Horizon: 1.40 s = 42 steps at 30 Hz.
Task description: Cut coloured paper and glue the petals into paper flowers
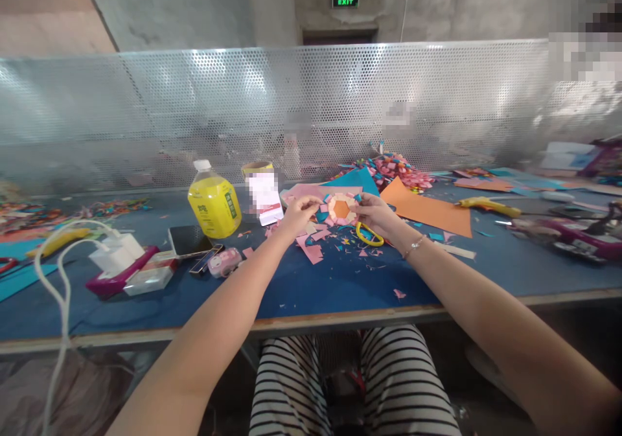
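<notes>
A ring of folded paper pieces (335,210) in cream, pink and blue hangs over the table between my two hands; its middle shows orange. My left hand (300,216) is closed in a pinch at the ring's left side, by a blue piece. On the opposite side, my right hand (378,213) pinches the ring's edge between thumb and fingers. Yellow-handled scissors (369,235) lie just below my right hand, their blades not visible. Pink paper scraps (311,249) are scattered beneath the ring and my left hand.
An orange sheet (427,212) lies to the right, with a heap of folded paper pieces (389,169) behind. Left stand a yellow bottle (214,206) and a power strip (102,285) with white cables. A glue gun (490,206) lies right. A perforated metal screen (311,109) closes the back.
</notes>
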Available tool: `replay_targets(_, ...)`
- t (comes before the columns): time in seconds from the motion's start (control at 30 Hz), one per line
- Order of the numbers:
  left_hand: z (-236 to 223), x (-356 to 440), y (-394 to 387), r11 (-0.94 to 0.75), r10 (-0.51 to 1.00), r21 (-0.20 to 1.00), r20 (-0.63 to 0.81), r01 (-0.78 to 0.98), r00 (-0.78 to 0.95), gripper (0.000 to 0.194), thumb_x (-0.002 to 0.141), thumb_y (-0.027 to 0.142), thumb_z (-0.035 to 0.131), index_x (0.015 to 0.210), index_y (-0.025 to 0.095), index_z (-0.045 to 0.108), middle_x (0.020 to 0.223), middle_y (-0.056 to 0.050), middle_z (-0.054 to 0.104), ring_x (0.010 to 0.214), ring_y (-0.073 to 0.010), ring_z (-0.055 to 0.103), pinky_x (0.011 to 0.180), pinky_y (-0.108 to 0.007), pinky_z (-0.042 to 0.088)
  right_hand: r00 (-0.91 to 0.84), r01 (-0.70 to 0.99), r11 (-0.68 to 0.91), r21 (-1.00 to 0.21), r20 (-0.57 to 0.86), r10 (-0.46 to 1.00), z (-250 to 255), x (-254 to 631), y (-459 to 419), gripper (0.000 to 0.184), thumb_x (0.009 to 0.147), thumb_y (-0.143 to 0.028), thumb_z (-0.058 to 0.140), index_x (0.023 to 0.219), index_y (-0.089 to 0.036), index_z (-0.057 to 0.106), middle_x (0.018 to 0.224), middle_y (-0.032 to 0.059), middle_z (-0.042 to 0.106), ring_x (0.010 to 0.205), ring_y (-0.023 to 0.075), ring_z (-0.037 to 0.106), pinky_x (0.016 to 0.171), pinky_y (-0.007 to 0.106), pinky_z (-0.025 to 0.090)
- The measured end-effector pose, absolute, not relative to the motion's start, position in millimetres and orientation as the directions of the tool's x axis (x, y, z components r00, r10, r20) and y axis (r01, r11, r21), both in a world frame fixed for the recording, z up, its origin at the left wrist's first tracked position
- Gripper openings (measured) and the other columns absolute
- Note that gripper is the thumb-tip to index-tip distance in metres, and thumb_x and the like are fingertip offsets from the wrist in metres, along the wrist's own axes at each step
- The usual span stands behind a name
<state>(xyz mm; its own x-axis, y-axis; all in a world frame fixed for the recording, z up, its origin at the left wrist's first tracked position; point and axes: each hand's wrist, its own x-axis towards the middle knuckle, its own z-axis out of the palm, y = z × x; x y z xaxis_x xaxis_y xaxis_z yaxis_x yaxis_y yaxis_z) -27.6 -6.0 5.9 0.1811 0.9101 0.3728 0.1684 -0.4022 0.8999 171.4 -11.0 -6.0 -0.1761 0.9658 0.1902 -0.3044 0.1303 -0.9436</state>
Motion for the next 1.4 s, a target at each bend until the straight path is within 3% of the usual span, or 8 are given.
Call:
replay_targets(0.5,11.2,-23.9,-13.0,-0.337,0.935,0.935,0.318,0.112,0.157,0.006,0.070,0.021,0.055,0.072,0.018,0.060,0.067,0.001,0.056,0.055,-0.0079,0.052,0.055,-0.021,0.045,-0.151,-0.330,0.133,-0.935,0.191,0.970,-4.5,170.8,-11.9,0.039,0.043,-0.024,0.079,0.070,-0.020,0.053,0.061,-0.0043,0.057,0.054,0.0091,0.054,0.049,0.021,0.046)
replay_targets(0.7,10.4,-24.7,-11.7,-0.289,0.949,0.956,0.279,0.044,0.148,0.016,0.076,0.029,0.050,0.072,0.017,0.060,0.070,-0.002,0.056,0.061,-0.0108,0.053,0.053,-0.022,0.044,-0.161,-0.317,0.143,-0.938,0.202,0.966,-7.2,172.2,-9.2,0.038,0.044,-0.024,0.078,0.074,-0.020,0.055,0.064,-0.0040,0.059,0.056,0.0085,0.055,0.052,0.020,0.046)
replay_targets(0.83,7.4,-25.1,-9.2,-0.332,0.936,0.942,0.322,0.052,0.144,0.011,0.070,0.023,0.057,0.079,0.016,0.059,0.074,-0.002,0.056,0.064,-0.0100,0.052,0.056,-0.021,0.043,-0.163,-0.337,0.137,-0.931,0.201,0.966,-8.2,172.0,-7.7,0.038,0.044,-0.022,0.079,0.073,-0.020,0.054,0.063,-0.0047,0.058,0.058,0.0085,0.056,0.057,0.021,0.048)
replay_targets(0.97,2.8,-24.0,-7.9,-0.383,0.920,0.921,0.373,0.075,0.123,0.029,0.061,0.018,0.068,0.087,0.016,0.055,0.075,-0.001,0.055,0.070,-0.0112,0.054,0.061,-0.023,0.044,-0.177,-0.335,0.148,-0.930,0.216,0.960,-8.8,171.0,-7.8,0.039,0.043,-0.022,0.078,0.075,-0.021,0.055,0.063,-0.0053,0.057,0.058,0.0089,0.055,0.056,0.022,0.047)
replay_targets(1.4,4.1,-20.9,-15.1,-0.349,0.934,0.934,0.341,0.075,0.105,0.029,0.065,0.014,0.066,0.089,0.017,0.051,0.069,0.000,0.054,0.062,-0.0109,0.053,0.053,-0.024,0.047,-0.178,-0.270,0.161,-0.949,0.214,0.961,-3.7,166.2,-18.0,0.039,0.042,-0.026,0.080,0.071,-0.020,0.054,0.063,-0.0053,0.057,0.057,0.0080,0.055,0.053,0.019,0.046)
